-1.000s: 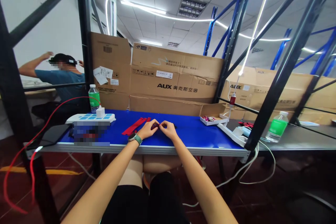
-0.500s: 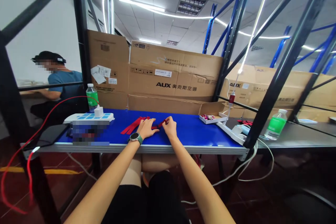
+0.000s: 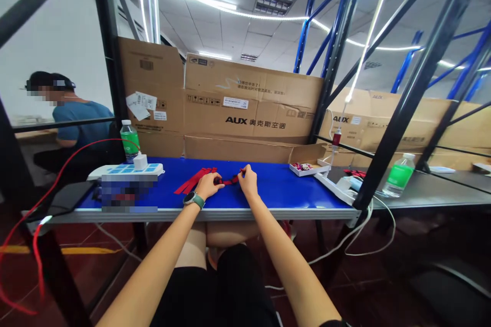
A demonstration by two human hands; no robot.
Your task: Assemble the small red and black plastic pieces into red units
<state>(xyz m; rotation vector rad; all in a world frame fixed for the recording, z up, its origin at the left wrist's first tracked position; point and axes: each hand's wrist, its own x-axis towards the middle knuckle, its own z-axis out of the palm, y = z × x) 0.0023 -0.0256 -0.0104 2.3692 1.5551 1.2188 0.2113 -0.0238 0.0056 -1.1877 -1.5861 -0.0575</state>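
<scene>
red strap pulled taut at mid-counter, left hand and right hand both closed in a pinching grip on it, loose red strips at nine o'clock on the blue counter.

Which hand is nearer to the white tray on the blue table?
The right hand is nearer, left of the white tray. The left hand is farther, beyond the right hand.

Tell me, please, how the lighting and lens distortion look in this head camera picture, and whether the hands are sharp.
In the head view, the ceiling LED strip glows slightly blown out; the black rack upright leans strongly from wide-angle distortion; the left hand, right hand and red strip look sharp but small, without heavy blur; a pixelated patch covers part of the table.
</scene>
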